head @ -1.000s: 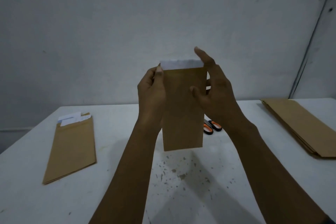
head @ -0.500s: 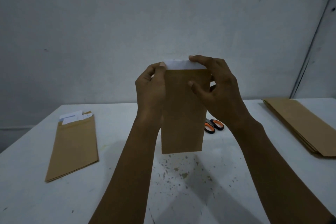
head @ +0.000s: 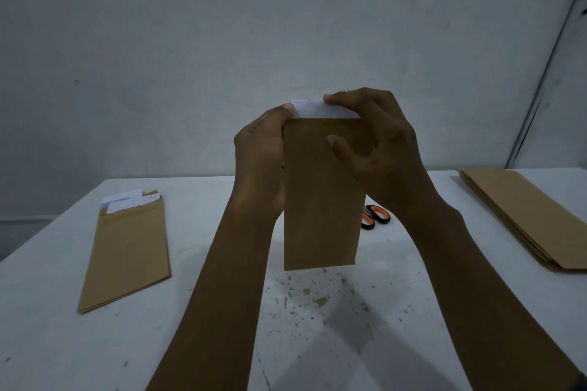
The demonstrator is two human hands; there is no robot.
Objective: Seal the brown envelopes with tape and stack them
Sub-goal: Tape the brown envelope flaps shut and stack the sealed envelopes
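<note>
Both hands, left hand and right hand, grip the upright brown paper envelope above the white table, apparently folding its white top strip closed.

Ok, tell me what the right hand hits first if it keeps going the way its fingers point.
The right hand points leftward across the envelope's top, so it would likely meet the left hand gripping the other edge first, though depth is unclear.
</note>
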